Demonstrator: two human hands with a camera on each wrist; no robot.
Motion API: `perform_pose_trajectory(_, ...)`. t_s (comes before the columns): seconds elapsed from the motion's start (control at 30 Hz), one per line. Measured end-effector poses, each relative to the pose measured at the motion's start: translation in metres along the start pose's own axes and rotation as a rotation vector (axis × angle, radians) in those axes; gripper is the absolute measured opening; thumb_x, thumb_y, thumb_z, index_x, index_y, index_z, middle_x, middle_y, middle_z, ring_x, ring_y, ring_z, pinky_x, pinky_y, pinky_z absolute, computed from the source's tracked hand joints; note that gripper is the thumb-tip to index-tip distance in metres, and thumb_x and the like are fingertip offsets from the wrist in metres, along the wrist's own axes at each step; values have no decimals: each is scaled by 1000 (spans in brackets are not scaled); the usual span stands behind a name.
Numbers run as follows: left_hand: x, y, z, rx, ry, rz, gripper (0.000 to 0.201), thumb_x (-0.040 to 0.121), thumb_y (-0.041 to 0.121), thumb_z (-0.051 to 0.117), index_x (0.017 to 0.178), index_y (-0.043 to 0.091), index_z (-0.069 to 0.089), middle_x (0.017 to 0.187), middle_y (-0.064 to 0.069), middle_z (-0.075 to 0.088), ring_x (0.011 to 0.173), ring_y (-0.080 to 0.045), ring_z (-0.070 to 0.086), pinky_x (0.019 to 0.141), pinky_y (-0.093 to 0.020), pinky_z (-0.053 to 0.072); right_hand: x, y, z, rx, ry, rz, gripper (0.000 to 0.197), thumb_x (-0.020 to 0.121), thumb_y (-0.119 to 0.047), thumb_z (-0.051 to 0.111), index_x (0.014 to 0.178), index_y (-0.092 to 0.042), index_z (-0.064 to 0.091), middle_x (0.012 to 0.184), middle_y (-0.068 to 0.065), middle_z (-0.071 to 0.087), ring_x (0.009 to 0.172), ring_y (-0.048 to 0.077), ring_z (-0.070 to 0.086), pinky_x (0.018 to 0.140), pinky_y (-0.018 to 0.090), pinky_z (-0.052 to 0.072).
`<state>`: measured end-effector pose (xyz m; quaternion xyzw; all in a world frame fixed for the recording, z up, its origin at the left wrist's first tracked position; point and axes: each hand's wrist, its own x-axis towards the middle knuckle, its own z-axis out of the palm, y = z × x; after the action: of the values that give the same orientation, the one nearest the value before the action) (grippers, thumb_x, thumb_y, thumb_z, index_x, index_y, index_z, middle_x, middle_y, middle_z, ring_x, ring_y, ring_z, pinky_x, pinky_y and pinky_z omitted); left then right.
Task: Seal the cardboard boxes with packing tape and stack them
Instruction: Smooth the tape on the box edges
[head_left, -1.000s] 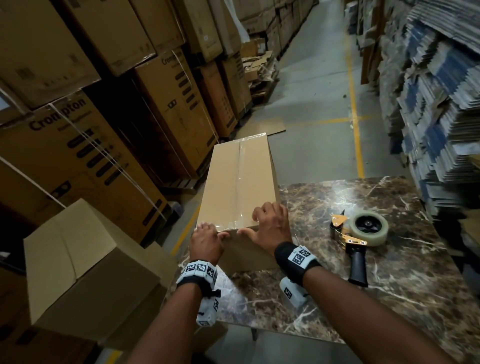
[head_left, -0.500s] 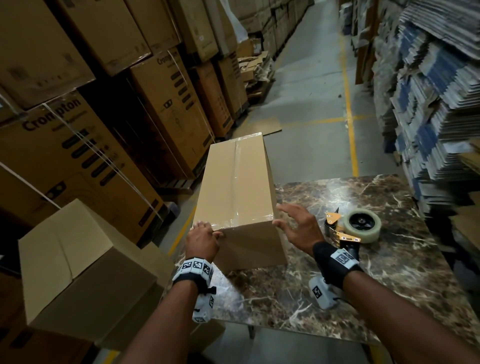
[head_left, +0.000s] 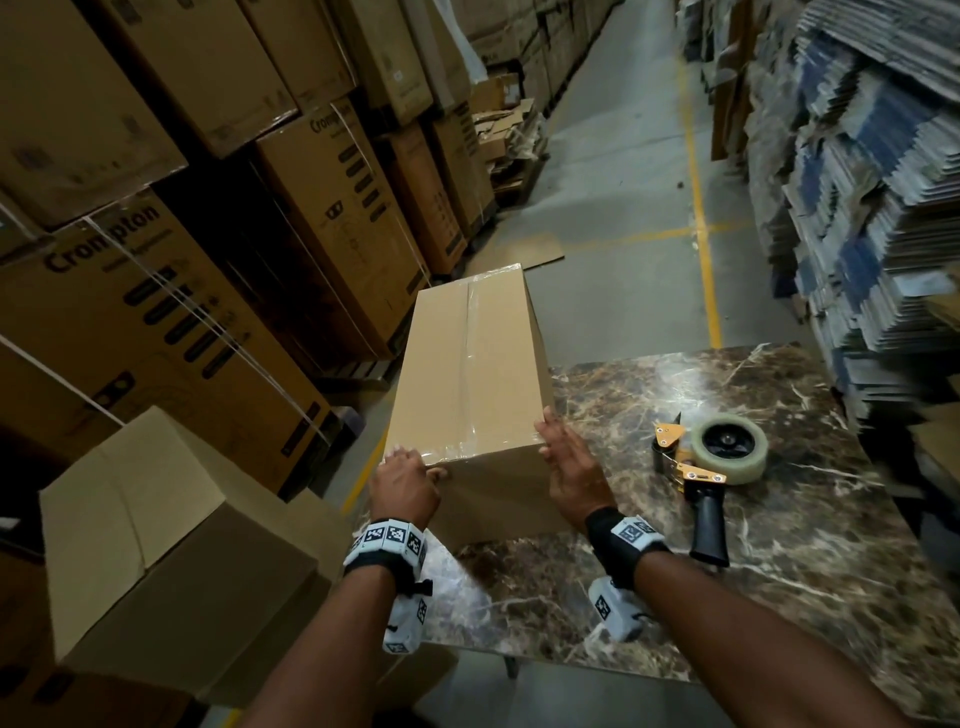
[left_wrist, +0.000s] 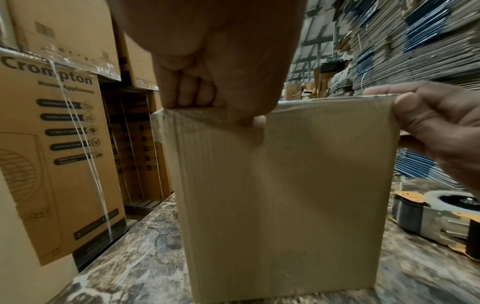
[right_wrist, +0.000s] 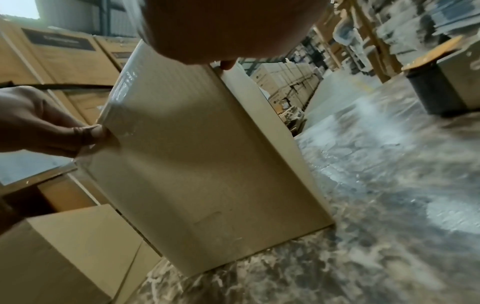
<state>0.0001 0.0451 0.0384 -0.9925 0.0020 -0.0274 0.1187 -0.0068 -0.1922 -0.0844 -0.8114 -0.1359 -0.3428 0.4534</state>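
My right hand has come off the top of the taped cardboard box and now lies flat against its right side at the near corner, fingers straight and together, thumb over the top edge. A second ago it was pressing the tape down on the lid beside my left. My left hand has stayed at the near left corner, fingers curled over the top edge onto the clear tape and thumb pressed on the front face. The box stands on the left part of the marble table, its far end reaching past the table's edge. The tape dispenser lies apart to the right, untouched. With a hand on each side, I judge the sealing of this box finished and the lift toward the plain box at my left coming next.
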Motion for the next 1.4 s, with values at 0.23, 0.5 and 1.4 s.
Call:
perform_pose_trajectory(0.23, -2, 0, -2, 24, 2, 1, 32, 98, 39, 52, 115, 14, 61, 120, -7, 64, 107, -24, 63, 86, -34, 50, 5, 1, 6, -46, 70, -8, 37, 104, -22, 47, 137, -12, 60, 150, 11, 55, 130, 28, 59, 110, 50, 49)
perform_pose_trajectory(0.5, -7, -7, 9, -18, 63, 55, 49, 93, 9, 49, 143, 10, 49, 146, -11, 53, 131, -27, 53, 106, -38, 49, 11, 9, -13, -175, -66, -133, 53, 95, -39, 62, 136, -6, 60, 146, 17, 58, 126, 34, 62, 104, 50, 52)
perform_pose_trajectory(1.4, 4, 3, 16, -511, 521, 559, 24, 93, 28, 56, 91, 13, 75, 82, -4, 64, 75, -24, 56, 64, -33, 48, 24, 5, 5, -317, 2, -252, 13, 99, -21, 53, 111, -16, 57, 115, 14, 66, 106, 32, 55, 92, 44, 50)
